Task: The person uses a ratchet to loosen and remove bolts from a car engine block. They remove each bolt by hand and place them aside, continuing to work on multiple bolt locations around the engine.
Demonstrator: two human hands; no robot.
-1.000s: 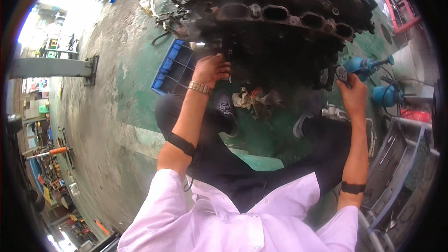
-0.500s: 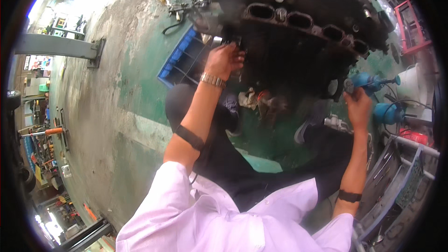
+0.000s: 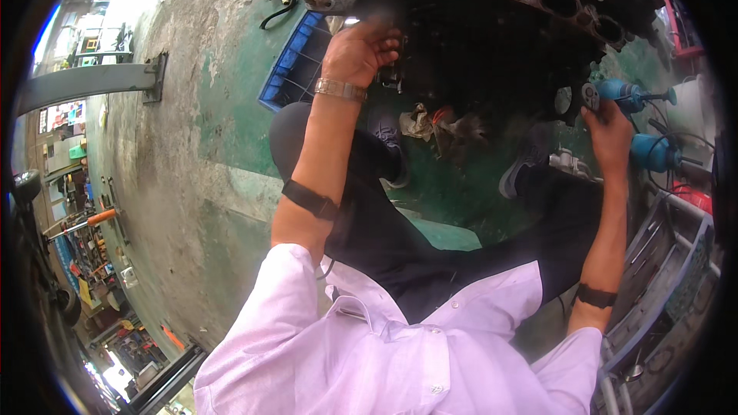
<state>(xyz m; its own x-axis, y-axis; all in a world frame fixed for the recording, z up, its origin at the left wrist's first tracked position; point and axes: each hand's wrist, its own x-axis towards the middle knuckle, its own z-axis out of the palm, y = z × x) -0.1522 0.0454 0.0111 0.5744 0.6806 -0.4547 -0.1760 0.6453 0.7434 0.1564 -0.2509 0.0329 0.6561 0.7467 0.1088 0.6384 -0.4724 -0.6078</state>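
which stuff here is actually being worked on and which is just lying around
In use:
- left hand on the underside of the dark engine block
- right hand gripping the blue power tool

Lying about:
- blue crate on the floor
- crumpled rag under the engine
- second blue tool

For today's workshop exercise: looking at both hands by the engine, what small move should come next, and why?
Probably bring the blue power tool across toward the left hand. That hand already rests on the dark engine block, while the right hand grips the tool well off to the side.
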